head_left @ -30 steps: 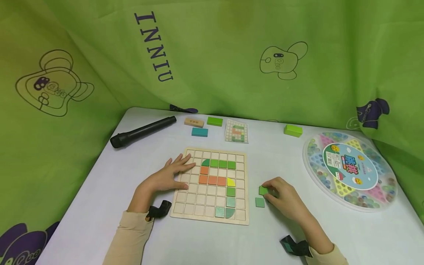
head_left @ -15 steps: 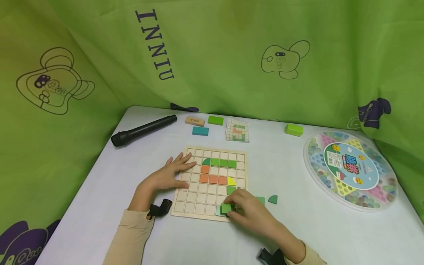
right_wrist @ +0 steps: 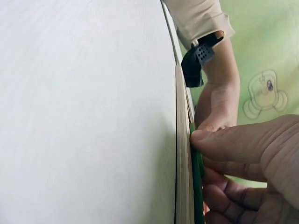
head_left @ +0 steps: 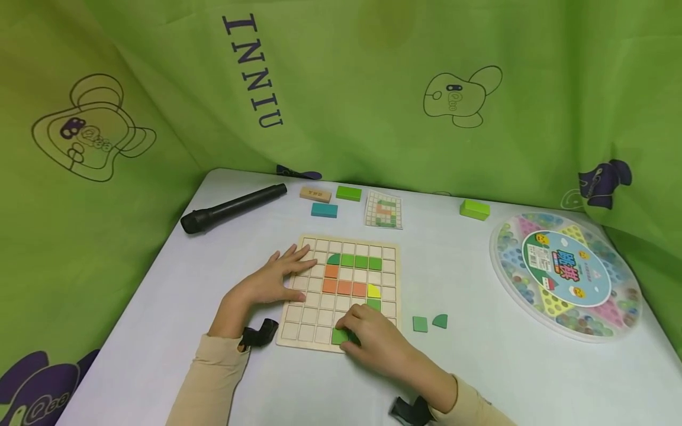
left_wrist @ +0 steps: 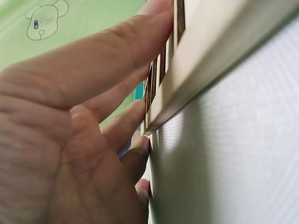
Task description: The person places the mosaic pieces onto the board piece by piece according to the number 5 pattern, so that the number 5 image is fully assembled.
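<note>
A wooden grid board (head_left: 306, 318) lies on the table with green, orange and yellow tiles in some of its cells. My left hand (head_left: 266, 283) rests with spread fingers on the board's left edge; the left wrist view has its thumb (left_wrist: 117, 58) against the rim. With thumb and fingers, my right hand (head_left: 380, 343) pinches a green square tile (head_left: 339, 337) at the board's bottom row. In the right wrist view the thumb (right_wrist: 219, 140) touches that tile's edge. The right hand hides the board's lower right cells.
Right of the board lie a loose green square tile (head_left: 420, 324) and a green quarter-circle tile (head_left: 440, 321). Behind it are a pattern card (head_left: 383, 210), several small blocks (head_left: 324, 210) and a black microphone (head_left: 234, 209). A round game box (head_left: 565, 275) stands at right.
My right hand picked up the green square tile from right of the board and carried it left to the bottom row. A quarter-circle tile came into sight. My left hand stayed put.
</note>
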### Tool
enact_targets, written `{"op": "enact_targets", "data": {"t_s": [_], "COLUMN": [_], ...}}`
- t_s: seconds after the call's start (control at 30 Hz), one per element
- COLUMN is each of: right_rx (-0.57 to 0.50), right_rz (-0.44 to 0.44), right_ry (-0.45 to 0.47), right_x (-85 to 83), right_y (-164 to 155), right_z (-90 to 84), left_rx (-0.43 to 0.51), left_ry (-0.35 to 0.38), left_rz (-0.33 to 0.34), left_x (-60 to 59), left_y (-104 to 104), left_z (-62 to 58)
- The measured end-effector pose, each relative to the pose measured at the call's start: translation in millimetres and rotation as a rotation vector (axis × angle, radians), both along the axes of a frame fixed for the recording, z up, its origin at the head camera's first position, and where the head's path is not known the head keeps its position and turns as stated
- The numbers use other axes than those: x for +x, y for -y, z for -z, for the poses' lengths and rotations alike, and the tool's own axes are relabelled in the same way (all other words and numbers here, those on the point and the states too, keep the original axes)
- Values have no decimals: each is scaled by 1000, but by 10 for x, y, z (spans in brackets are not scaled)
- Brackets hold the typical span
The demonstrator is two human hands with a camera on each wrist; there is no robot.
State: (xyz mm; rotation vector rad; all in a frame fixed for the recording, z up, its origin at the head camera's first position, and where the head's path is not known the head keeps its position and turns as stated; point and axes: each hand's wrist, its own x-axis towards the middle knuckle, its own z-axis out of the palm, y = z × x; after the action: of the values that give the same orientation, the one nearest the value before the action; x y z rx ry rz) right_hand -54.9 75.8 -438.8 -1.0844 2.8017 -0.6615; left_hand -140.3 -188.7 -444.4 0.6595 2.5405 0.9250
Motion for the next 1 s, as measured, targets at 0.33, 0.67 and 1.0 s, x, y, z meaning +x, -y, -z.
{"op": "enact_targets", "data": {"t_s": [0.33, 0.67, 1.0], "right_rx": [-13, -153, -64], "right_rz": [-9, 175, 410], "right_ry": [14, 21, 116], "right_x": [2, -4, -7], "right_y": [-45, -836, -1538], "right_z": [-19, -103, 30], "left_rx": [-3, 18, 27], "left_ry": [-24, 11, 17], "left_rz": [9, 9, -4], "left_x": [-11, -28, -9], "left_y": [-9, -14, -2], "left_z": [-9, 13, 16]}}
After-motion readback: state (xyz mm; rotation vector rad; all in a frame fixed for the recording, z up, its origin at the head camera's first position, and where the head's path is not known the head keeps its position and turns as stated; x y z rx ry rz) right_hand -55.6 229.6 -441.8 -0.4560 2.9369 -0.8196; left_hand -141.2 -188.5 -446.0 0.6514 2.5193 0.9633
